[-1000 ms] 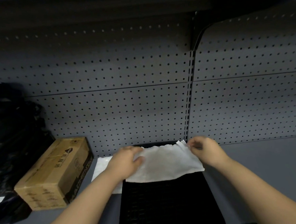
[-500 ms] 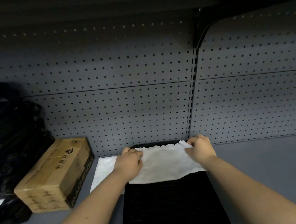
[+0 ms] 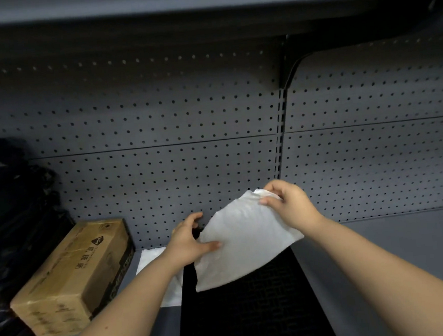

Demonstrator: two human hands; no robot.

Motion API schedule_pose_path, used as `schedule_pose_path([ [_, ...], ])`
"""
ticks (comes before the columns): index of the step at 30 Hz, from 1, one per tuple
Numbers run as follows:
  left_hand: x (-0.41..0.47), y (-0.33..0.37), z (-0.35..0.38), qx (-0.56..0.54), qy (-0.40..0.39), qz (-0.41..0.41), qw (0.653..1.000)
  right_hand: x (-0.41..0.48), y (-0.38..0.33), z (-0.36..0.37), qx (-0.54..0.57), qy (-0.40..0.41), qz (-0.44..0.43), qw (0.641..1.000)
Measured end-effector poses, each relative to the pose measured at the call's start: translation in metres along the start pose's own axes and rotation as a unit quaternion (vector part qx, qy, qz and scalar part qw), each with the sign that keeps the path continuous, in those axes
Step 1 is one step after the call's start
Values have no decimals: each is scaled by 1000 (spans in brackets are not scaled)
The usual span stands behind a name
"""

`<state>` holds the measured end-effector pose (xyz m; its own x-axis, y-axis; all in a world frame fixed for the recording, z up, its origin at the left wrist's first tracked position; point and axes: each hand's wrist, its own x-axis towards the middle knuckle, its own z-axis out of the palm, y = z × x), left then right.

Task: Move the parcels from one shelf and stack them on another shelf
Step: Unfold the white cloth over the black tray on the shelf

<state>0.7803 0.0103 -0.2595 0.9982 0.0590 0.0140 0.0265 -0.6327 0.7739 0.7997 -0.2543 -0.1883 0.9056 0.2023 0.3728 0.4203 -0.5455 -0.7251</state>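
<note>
A flat white parcel (image 3: pixel 245 242) is held tilted above a black parcel (image 3: pixel 253 311) that lies on the grey shelf (image 3: pixel 412 247). My right hand (image 3: pixel 290 204) pinches its far upper corner, raised toward the pegboard. My left hand (image 3: pixel 188 241) grips its left edge, thumb on top. Another white parcel (image 3: pixel 160 276) lies flat on the shelf, partly under the black one and my left arm. A brown cardboard box (image 3: pixel 74 277) rests to the left.
Black plastic bags (image 3: pixel 12 228) are heaped at the far left. A perforated grey back panel (image 3: pixel 160 160) closes the rear, with a dark bracket (image 3: pixel 294 60) under the upper shelf. Bare shelf surface extends to the right.
The white parcel lay flat on the black one under both hands; now it is lifted and tilted, its right corner raised by my right hand.
</note>
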Motion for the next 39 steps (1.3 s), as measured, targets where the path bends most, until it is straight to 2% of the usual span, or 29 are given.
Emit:
schedule_pose_path([
  [5, -5, 4, -19, -86, -99, -33, 991, -6, -15, -12, 138, 11, -13, 990],
  [10, -27, 19, -42, -187, -95, -19, 978, -22, -14, -20, 196, 28, -20, 980],
  [14, -55, 32, -70, -216, -98, 43, 971, -51, -13, -45, 246, 5, -26, 969],
  [17, -78, 37, -79, -178, -131, 85, 972, -77, -8, -59, 251, -67, -8, 966],
  [22, -117, 26, -52, -20, -190, 104, 976, -117, 19, -57, 223, -229, 55, 946],
  [28, -146, -5, -19, 81, -232, 115, 963, -152, 39, -41, 165, -281, 62, 943],
  [31, -155, -8, -12, 130, -262, 134, 947, -157, 41, -38, 41, -334, 37, 941],
  [34, -158, 1, -16, 152, -291, 134, 935, -153, 34, -44, -71, -386, 18, 920],
  [36, -155, 12, -22, 142, -278, 142, 939, -143, 20, -52, -58, -374, 13, 925],
  [39, -134, 27, -29, 157, -196, 171, 953, -117, 2, -56, 4, -255, 10, 967],
])
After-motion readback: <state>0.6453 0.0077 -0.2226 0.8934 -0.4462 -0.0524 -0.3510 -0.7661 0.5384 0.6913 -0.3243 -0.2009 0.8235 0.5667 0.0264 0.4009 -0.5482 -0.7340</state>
